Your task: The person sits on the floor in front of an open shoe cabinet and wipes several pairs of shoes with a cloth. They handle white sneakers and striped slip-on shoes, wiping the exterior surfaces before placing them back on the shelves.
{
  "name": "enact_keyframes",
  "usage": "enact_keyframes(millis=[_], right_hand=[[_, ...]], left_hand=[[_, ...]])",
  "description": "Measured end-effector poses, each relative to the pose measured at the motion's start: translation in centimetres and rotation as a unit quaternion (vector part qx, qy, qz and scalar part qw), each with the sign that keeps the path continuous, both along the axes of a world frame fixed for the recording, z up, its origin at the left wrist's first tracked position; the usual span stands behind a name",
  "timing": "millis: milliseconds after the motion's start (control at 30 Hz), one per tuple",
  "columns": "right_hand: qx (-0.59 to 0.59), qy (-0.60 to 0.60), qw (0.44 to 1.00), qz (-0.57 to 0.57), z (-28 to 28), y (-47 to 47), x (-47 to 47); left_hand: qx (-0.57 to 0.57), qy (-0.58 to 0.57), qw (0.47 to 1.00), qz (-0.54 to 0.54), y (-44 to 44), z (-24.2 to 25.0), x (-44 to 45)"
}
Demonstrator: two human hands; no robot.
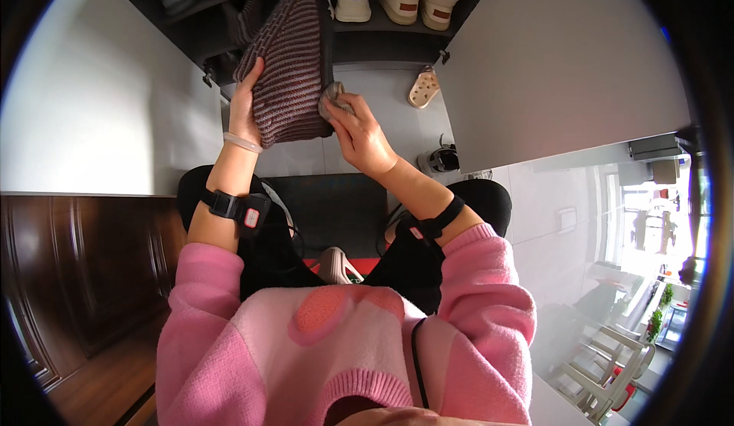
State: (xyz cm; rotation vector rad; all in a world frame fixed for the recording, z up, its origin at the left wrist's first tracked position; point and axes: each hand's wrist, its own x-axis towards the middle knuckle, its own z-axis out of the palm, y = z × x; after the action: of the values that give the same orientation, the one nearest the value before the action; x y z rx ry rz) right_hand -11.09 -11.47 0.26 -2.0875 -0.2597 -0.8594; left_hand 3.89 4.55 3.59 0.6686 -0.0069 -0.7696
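Note:
My left hand (245, 108) holds a knitted, ribbed slipper or shoe (292, 76) in brown and grey by its left side, thumb on the knit. Its dark sole edge faces right. In my right hand (358, 136) is a crumpled grey-beige cloth (334, 100), pressed against that sole edge near its lower end. The fingers of my left hand behind the knit are hidden.
An open shoe cabinet (390, 48) with shoes on dark shelves stands ahead, between a left door (103, 93) and a right door (562, 70). A beige clog (425, 88) and a dark-and-white shoe (440, 159) lie on the floor. A wooden door panel is at lower left.

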Motion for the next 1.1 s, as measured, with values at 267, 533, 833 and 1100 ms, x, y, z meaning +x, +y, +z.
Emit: enact_keyframes(millis=[267,533,833,1100], right_hand=[[0.118,0.186,0.975,0.008,-5.3,-4.3,-1.1],[0.032,0.060,0.995,-0.077,3.7,-3.6,0.7],[0.017,0.143,0.989,-0.030,-3.6,-1.1,-1.6],[0.641,0.228,0.732,0.038,0.7,-1.7,0.6]], left_hand=[[-0.004,0.003,1.000,0.026,1.4,0.5,1.7],[0.126,0.045,0.988,0.071,-0.8,0.3,0.2],[0.065,0.042,0.989,0.128,0.8,-1.1,1.9],[0.001,-0.017,0.996,0.085,-0.6,-1.8,1.9]])
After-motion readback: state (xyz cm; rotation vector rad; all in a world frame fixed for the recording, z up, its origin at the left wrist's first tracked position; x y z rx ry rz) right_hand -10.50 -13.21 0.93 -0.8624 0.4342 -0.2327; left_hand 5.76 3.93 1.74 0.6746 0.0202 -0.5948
